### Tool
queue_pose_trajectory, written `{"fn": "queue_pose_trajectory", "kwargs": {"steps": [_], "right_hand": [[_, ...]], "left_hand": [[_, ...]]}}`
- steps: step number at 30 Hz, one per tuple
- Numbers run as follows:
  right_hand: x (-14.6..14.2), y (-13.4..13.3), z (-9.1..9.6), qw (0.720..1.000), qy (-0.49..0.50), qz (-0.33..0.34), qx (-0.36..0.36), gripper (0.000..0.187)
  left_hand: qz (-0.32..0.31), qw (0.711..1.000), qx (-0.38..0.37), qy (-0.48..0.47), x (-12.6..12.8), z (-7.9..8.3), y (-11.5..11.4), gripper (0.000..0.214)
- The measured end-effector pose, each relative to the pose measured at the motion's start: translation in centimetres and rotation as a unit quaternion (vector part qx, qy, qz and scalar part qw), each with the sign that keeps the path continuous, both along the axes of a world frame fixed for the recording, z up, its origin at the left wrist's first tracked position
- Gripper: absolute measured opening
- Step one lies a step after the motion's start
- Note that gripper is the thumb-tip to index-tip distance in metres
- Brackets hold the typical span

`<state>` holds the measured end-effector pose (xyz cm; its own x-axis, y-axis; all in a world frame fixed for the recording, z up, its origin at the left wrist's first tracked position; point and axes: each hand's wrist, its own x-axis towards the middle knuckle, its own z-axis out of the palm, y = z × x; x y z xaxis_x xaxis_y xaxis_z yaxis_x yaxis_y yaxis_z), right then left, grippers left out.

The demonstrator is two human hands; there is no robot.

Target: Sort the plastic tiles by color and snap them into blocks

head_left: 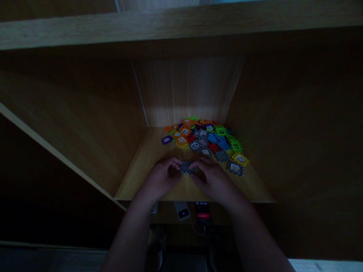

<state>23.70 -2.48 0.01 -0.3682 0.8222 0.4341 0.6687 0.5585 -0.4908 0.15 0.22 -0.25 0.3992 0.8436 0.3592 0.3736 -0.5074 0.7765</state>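
Note:
My left hand (161,178) and my right hand (210,177) meet over the near part of a small wooden desk (141,169). Together they pinch a grey notched plastic tile (186,167) between their fingertips, each hand closed on one side of it. Just behind the hands lies a pile of colourful interlocking tiles (207,140), in orange, blue, green, yellow, red, purple and grey; some have white window-like inserts. The light is dim, so finer detail of the held piece is hard to make out.
Wooden side panels (79,115) and a back wall (182,92) enclose the desk, and a shelf (177,23) runs overhead. Under the desk's front edge sit a small white device (182,210) and a dark device with a red display (203,214).

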Motion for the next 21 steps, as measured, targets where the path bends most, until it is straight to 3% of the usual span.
{"fn": "queue_pose_trajectory", "kwargs": {"steps": [14, 16, 18, 21], "right_hand": [[0.01, 0.02, -0.19, 1.0, 0.002, -0.016, 0.025, 0.019], [0.1, 0.02, -0.15, 0.997, -0.002, -0.064, 0.052, 0.016], [0.19, -0.06, -0.06, 0.983, -0.017, -0.163, 0.079, 0.016], [0.13, -0.39, 0.0, 0.938, -0.055, -0.333, 0.076, 0.024]], "left_hand": [[0.019, 0.998, 0.007, 0.056, 0.12, 0.88, -0.42, 0.017], [0.02, 0.998, 0.005, 0.06, 0.11, 0.94, -0.45, 0.017], [0.024, 0.998, 0.002, 0.065, 0.12, 0.95, -0.47, 0.017], [0.029, 0.997, 0.003, 0.071, 0.16, 0.9, -0.48, 0.017]]}}
